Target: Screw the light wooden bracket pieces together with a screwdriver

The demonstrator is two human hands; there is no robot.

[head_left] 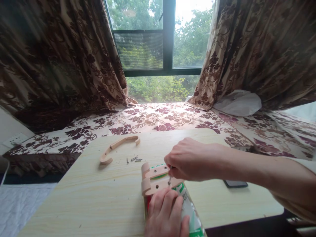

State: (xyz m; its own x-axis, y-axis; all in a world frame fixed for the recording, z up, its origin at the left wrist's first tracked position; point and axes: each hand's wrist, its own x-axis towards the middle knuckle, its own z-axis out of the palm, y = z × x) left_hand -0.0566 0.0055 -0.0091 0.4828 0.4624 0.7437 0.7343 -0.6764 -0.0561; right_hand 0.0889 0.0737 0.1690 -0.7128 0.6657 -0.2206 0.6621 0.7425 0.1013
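Nearest us, our left hand (166, 210) lies palm down on the box (192, 207), fingers spread and grasping nothing, their tips at the edge of the near piece (161, 185). The box's long axis runs away from us, with this wooden piece across its top. Our right hand (184, 158), coming in from the box's right, is clenched around a thin tool (170, 176) mostly hidden in the fist; its tip meets the near piece's right-hand hole, just beyond the left fingers. Behind that, the far piece (159, 171) also crosses the box. Right of the box, a phone (235, 184) shows past the forearm. Beyond the box to the left, screws (134, 158) and a curved loose piece (117, 144) lie on the desk (111, 197). We cannot see inside the box, nor into the white bag (238, 102) far beyond it on the right.
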